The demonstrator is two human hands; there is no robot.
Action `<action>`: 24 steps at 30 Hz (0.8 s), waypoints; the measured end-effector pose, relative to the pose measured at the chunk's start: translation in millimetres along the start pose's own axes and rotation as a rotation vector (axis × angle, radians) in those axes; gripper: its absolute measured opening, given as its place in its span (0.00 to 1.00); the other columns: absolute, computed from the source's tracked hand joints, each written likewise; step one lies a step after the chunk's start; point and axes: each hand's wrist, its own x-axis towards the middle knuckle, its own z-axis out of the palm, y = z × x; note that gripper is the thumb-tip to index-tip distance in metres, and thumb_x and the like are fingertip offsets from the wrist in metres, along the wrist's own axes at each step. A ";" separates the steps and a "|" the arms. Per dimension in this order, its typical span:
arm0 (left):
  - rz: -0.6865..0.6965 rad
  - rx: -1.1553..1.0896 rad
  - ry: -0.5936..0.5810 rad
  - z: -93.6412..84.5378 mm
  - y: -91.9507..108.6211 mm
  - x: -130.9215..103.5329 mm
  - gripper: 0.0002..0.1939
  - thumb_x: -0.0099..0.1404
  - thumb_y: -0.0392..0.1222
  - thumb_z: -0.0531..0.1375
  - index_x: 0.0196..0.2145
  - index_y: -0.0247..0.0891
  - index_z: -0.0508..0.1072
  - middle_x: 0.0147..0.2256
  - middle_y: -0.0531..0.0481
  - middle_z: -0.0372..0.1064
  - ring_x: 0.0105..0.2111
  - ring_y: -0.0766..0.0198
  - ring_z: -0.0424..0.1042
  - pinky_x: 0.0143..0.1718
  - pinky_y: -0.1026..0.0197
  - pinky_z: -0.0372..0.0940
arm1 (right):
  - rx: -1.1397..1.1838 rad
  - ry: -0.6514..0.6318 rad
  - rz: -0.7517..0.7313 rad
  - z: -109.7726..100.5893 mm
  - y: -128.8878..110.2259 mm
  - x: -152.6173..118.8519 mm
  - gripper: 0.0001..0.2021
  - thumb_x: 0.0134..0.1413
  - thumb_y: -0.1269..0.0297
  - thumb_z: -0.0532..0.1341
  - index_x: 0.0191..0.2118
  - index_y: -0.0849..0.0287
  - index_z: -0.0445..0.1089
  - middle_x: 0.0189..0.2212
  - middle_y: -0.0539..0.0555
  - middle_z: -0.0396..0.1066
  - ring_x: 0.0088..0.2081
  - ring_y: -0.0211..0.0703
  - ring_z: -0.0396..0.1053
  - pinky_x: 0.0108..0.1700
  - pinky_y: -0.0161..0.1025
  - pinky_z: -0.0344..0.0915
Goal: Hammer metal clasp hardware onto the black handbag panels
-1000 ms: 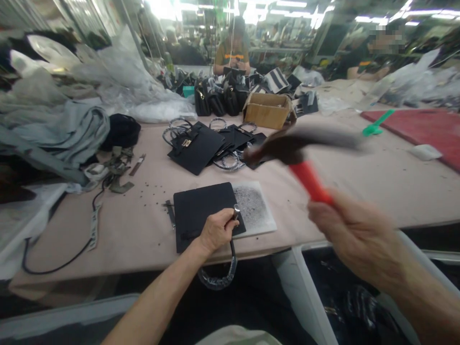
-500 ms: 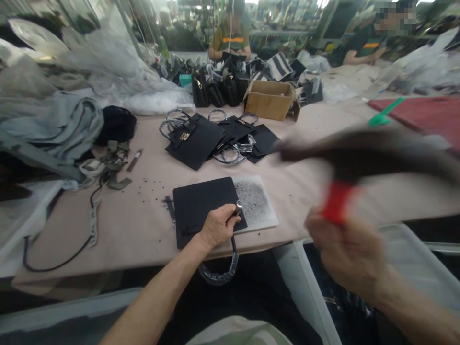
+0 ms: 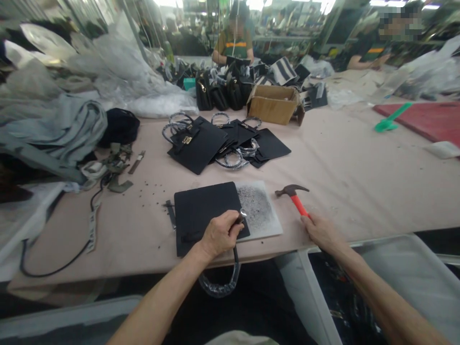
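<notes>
Brought hammer (image 3: 296,199) down from raised position to right of white board (image 3: 260,208), gripping it in right hand's (image 3: 323,232) curled fingers, left hand's (image 3: 220,234) still pinching metal tool (image 3: 242,214) over black panel (image 3: 203,208) lapping board's left; probably between blows.

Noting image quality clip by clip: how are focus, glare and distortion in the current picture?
Head view, middle: the hammer and bag have fairly clean edges; head view, top: lights blow out to white, and the co-worker looks soft; head view, centre: the tool shows a bright glint; head view, upper left: the plastic looks stretched and smeared.
</notes>
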 end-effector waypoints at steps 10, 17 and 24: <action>-0.124 -0.065 -0.035 3.0 3.8 -0.7 0.07 0.71 0.41 0.57 0.42 0.39 0.73 0.43 0.42 0.76 0.45 0.56 0.76 0.49 0.54 0.72 | -0.016 0.120 -0.735 88.0 -90.5 -44.9 0.22 0.62 0.65 0.57 0.61 0.62 0.65 0.60 0.68 0.65 0.62 0.61 0.61 0.62 0.61 0.60; -0.725 -0.589 0.614 -62.4 -21.4 13.9 0.19 0.65 0.56 0.60 0.33 0.35 0.70 0.31 0.48 0.75 0.32 0.58 0.79 0.38 0.52 0.76 | -0.119 0.026 -0.728 112.7 -92.4 -52.9 0.27 0.64 0.63 0.58 0.66 0.67 0.61 0.65 0.69 0.60 0.67 0.66 0.53 0.68 0.65 0.50; -1.045 0.647 0.154 -178.2 -65.0 -64.2 0.17 0.63 0.53 0.55 0.27 0.38 0.72 0.26 0.43 0.72 0.35 0.46 0.76 0.41 0.48 0.71 | -0.056 0.030 -0.717 107.5 -94.0 -49.9 0.24 0.63 0.65 0.59 0.63 0.65 0.65 0.64 0.69 0.61 0.66 0.66 0.54 0.66 0.65 0.51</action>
